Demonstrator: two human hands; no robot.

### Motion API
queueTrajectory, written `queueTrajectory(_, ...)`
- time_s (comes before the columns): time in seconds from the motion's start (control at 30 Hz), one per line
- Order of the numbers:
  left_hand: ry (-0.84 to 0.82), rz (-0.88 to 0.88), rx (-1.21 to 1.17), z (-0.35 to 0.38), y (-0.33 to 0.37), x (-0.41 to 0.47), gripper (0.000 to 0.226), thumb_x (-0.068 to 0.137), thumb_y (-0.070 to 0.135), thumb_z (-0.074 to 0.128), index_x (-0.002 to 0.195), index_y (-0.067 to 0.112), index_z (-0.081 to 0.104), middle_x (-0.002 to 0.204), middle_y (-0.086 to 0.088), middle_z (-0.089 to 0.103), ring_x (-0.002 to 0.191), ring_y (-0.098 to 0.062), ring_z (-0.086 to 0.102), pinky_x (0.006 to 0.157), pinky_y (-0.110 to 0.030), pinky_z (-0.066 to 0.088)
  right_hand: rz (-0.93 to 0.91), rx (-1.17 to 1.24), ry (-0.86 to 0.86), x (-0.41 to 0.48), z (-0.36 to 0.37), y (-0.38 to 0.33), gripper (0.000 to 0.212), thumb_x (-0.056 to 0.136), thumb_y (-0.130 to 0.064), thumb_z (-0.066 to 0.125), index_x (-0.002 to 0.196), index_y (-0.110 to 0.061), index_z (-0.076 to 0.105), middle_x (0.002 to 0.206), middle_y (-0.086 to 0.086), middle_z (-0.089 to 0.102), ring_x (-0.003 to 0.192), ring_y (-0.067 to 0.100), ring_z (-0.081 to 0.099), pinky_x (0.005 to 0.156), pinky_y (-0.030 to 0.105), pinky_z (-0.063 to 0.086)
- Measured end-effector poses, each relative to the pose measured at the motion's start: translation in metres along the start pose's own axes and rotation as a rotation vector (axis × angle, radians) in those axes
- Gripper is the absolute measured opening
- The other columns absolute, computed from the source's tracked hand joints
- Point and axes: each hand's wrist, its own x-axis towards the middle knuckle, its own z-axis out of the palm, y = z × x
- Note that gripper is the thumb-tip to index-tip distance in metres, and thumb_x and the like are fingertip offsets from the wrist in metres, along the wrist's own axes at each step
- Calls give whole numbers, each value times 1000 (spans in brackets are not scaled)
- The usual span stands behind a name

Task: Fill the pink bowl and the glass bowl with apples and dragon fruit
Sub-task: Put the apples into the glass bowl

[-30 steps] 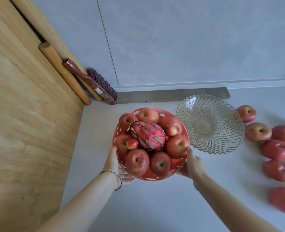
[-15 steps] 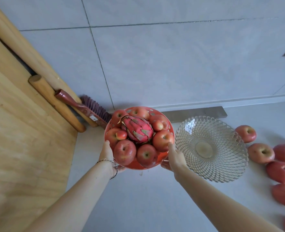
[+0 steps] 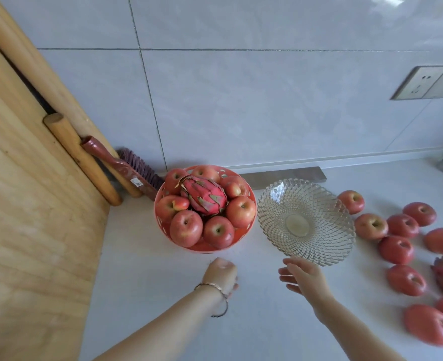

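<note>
Near the pink bowl (image 3: 199,248), left hand (image 3: 221,276) curls loosely, right hand (image 3: 306,278) splays.

Bright even daylight, glare on the wall tiles (image 3: 387,1) at top, wide-angle bending at edges, blurred apples (image 3: 428,325) lower right

Glass bowl (image 3: 306,221): clear, faceted, glossy. Pink bowl (image 3: 204,246): smooth perforated plastic. Counter (image 3: 150,269): matt, smooth. Wall tiles (image 3: 241,100): glossy. Board (image 3: 20,230), left: bare wood grain.

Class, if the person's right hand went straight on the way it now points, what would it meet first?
Most likely the pink bowl, near its front rim: the right hand points forward and left, just missing the glass bowl. Height above the counter is unclear.
</note>
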Motion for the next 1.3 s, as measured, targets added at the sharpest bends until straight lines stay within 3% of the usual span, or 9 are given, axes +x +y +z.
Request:
queueTrajectory(0.17,-124,4,220,56,18,-8,19,88,11,41,70,16,45,73,-2,53,57,-12,51,50,-20,37,-41,12,51,-12,-37,17,18,93,-4,45,91,-12,61,83,8,67,79,24,64,74,31,50)
queueTrajectory(0.33,-104,-90,99,117,27,0,9,88,12,46,80,9,48,71,-4,50,54,-15,50,51,-20,34,-87,-36,45,3,-93,24,19,91,-1,46,90,-12,61,79,6,67,75,21,63,70,27,49)
queueTrajectory(0.5,62,-143,-177,181,30,25,18,93,16,43,75,10,43,73,-9,46,55,-18,42,41,-18,32,-149,-160,-49,40,-167,28,20,90,0,45,93,-13,60,76,0,65,68,13,61,58,14,47)
queueTrajectory(0.63,312,-94,-551,212,34,44,16,92,8,44,103,11,55,101,-13,58,64,-21,54,49,-22,43,-212,-242,-92,67,-216,33,21,88,0,46,94,-15,61,73,-3,64,64,9,60,52,7,45)
queueTrajectory(0.7,367,-86,-587,227,31,46,24,92,12,43,113,11,55,105,-12,63,61,-20,58,40,-19,48,-224,-261,-124,75,-241,34,21,88,-2,47,92,-18,60,72,-4,64,63,8,59,53,8,44)
queueTrajectory(0.87,294,-156,-467,241,20,14,38,100,14,26,69,11,47,46,-1,62,24,-8,53,57,-30,40,-238,-297,-205,88,-273,33,19,90,-8,49,89,-24,58,76,-5,66,76,16,63,74,29,49)
queueTrajectory(1.0,307,-185,-316,242,4,-10,30,97,15,37,72,12,52,41,3,63,37,-15,61,60,-28,44,-286,-392,-227,92,-294,28,19,89,-9,49,99,-21,60,82,-5,67,82,20,66,72,26,50)
queueTrajectory(1.13,317,-212,-151,232,-13,-26,27,96,10,37,73,9,51,67,-8,60,57,-23,57,65,-32,47,-309,-571,-210,96,-308,28,23,88,-14,52,108,-18,62,90,-4,63,81,19,62,61,20,45)
queueTrajectory(1.3,268,-254,96,219,-41,-33,19,96,11,33,100,6,51,75,-7,63,58,-22,61,60,-28,46,-257,-973,-101,99,-312,45,44,84,-29,54,126,-19,50,120,9,52,109,28,54,90,36,43)
